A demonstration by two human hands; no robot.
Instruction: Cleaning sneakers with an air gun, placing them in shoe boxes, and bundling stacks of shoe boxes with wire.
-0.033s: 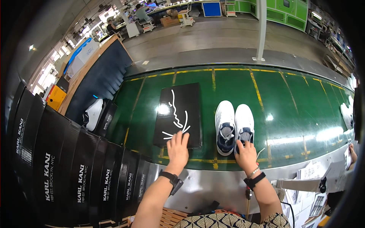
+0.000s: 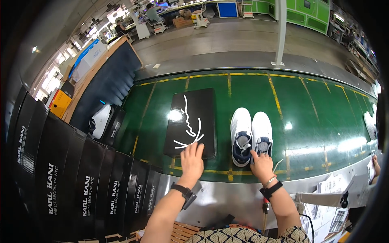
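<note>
A closed black shoe box [image 2: 178, 121] with a white line drawing on its lid lies on the green conveyor belt [image 2: 255, 89]. My left hand [image 2: 192, 162] rests on the lid's near edge, fingers stretched out. To the right of the box a pair of white sneakers with dark blue linings stands side by side, toes pointing away from me: a left sneaker [image 2: 241, 121] and a right sneaker [image 2: 262, 125]. At the right sneaker's heel is my right hand [image 2: 263, 167], thumb and fingers closed round it. The hand hides that heel.
Several black shoe boxes [image 2: 87, 178] stand in a row at the left. Another white sneaker [image 2: 100, 121] sits beyond them by a small black box. A steel edge [image 2: 214, 194] borders the belt nearest me. Papers [image 2: 324, 218] and another person's hand [image 2: 376, 166] are at the right.
Hardly anything differs. The view has shifted a little, and the fingers of both hands have moved slightly. The box and sneakers remain in place on the belt.
</note>
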